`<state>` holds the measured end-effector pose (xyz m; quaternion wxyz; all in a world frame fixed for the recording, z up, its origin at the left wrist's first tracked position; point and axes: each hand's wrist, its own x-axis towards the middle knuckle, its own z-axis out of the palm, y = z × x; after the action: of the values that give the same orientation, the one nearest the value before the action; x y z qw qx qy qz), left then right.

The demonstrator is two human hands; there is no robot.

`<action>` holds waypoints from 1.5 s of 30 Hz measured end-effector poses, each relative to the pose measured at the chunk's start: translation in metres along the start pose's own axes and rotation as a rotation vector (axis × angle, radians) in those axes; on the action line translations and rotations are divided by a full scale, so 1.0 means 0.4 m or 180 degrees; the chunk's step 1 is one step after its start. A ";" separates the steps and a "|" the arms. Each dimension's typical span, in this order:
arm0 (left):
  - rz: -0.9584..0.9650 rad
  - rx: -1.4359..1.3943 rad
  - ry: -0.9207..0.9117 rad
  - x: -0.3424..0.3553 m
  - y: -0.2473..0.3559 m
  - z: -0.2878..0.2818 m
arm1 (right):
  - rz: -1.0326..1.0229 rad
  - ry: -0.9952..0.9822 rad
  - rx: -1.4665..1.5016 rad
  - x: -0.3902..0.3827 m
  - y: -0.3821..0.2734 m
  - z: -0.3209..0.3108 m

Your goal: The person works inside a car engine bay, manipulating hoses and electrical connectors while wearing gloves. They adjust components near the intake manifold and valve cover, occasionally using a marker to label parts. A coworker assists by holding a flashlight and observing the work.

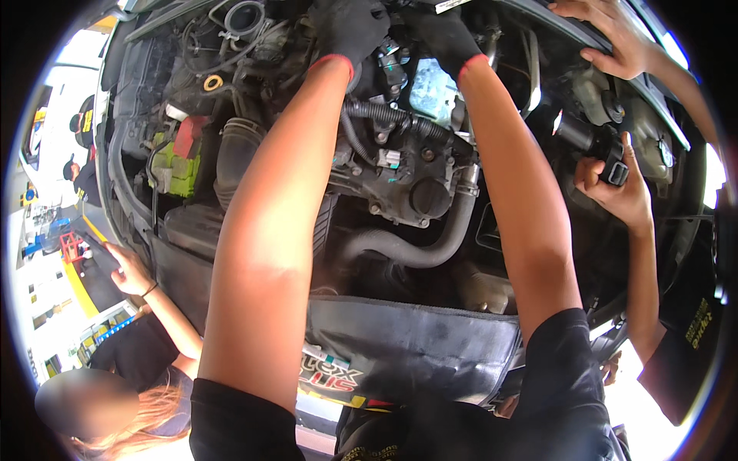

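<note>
Both my arms reach across an open car engine bay to its far side. My left hand (352,29), in a black glove with a red cuff, is beside hoses and wiring at the top edge. Its fingers are curled, and whatever they hold is hidden. My right hand (444,37), gloved the same way, reaches in just to the right; its fingers are out of sight. Between my wrists are a black connector-like part (392,71) and a crumpled light-blue cloth or sheet (433,91). A corrugated black hose (377,113) crosses the engine nearer to me.
At the right, another person's hand holds a lit black flashlight (576,133). One more hand (607,34) rests on the far-right edge. A person at the left holds a dark phone-like device (94,247). The oil cap (429,197) and a black fender cover (415,346) lie nearer me.
</note>
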<state>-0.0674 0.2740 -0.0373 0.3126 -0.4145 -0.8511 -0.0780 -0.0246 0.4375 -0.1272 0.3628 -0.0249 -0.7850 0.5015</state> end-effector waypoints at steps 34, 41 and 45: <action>0.1742 0.0133 -0.0411 0.108 -0.121 0.123 | -0.0014 -0.0629 -0.3310 -0.016 -0.019 -0.123; 0.1597 -0.0163 -0.0506 0.114 -0.110 0.140 | -0.0595 -0.0646 -0.4048 -0.004 0.026 -0.142; 0.1505 -0.0117 0.0044 0.068 -0.085 0.105 | -0.0893 -0.0524 -0.3519 -0.004 -0.010 -0.134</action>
<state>-0.1251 0.2865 -0.0502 0.3204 -0.6073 -0.7267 -0.0209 0.0099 0.4761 -0.1122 0.2967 -0.0674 -0.9519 -0.0359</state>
